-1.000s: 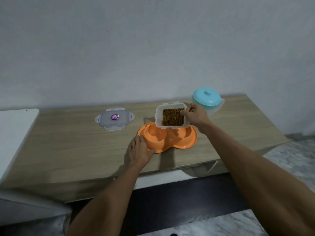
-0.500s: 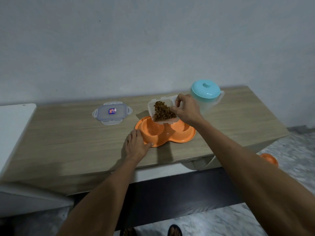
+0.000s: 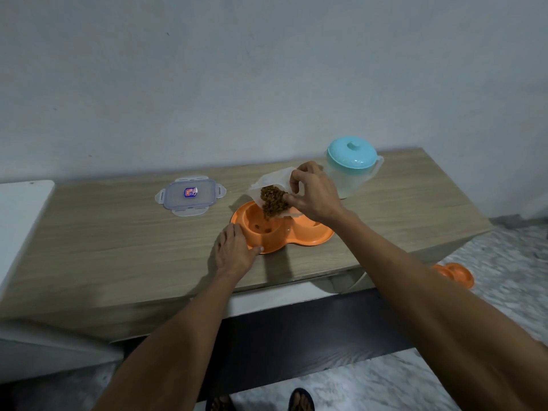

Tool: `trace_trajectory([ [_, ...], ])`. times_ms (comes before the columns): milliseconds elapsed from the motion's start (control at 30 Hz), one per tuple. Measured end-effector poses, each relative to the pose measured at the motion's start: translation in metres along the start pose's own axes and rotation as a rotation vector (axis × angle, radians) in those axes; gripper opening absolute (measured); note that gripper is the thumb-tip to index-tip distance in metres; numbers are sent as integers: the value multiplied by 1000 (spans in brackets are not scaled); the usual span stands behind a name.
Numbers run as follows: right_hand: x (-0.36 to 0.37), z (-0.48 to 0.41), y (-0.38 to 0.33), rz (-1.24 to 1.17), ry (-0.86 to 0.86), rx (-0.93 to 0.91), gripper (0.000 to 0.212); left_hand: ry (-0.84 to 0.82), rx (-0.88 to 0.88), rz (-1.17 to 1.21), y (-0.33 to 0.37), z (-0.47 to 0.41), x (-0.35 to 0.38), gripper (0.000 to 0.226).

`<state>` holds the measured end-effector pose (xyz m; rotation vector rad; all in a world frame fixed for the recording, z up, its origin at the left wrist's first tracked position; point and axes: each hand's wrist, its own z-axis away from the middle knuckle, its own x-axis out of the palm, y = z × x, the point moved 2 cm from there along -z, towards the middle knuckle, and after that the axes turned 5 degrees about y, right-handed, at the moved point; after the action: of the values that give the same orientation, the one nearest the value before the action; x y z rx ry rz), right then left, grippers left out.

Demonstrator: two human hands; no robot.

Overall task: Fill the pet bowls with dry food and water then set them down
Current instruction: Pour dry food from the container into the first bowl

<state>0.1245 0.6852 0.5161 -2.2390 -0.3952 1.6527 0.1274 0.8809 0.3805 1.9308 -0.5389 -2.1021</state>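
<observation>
An orange double pet bowl (image 3: 314,237) sits on the wooden table (image 3: 118,250). My right hand (image 3: 315,194) grips a clear plastic food container (image 3: 268,180), tipped steeply over the bowl's left cup. Brown kibble (image 3: 272,200) slides to the container's lower edge, and a few pieces lie in the left cup (image 3: 262,228). My left hand (image 3: 234,250) rests flat on the table, its fingers against the bowl's left front rim. A water pitcher (image 3: 353,167) with a teal lid stands behind the bowl to the right.
The container's clear lid (image 3: 190,197) lies flat on the table left of the bowl. A second orange bowl (image 3: 455,274) sits on the marble floor at the right. A white surface (image 3: 20,215) adjoins the table's left end. My sandalled feet show at the bottom.
My right hand has tilted the food container further over the left cup, and kibble has begun falling in. The left hand stays on the bowl's rim.
</observation>
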Motion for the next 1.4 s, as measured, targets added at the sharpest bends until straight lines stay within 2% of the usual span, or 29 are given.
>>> trace_trajectory([
  [1033,-1,0,1,13,35,4,26,-29,-23,22,3,4,-4,92],
  [1200,-2,0,5,-64,51,84,22,-35,-18,21,3,5,-5,93],
  [1400,1,-5,22,-250,135,291,18,-27,-12,9,4,6,-6,91],
])
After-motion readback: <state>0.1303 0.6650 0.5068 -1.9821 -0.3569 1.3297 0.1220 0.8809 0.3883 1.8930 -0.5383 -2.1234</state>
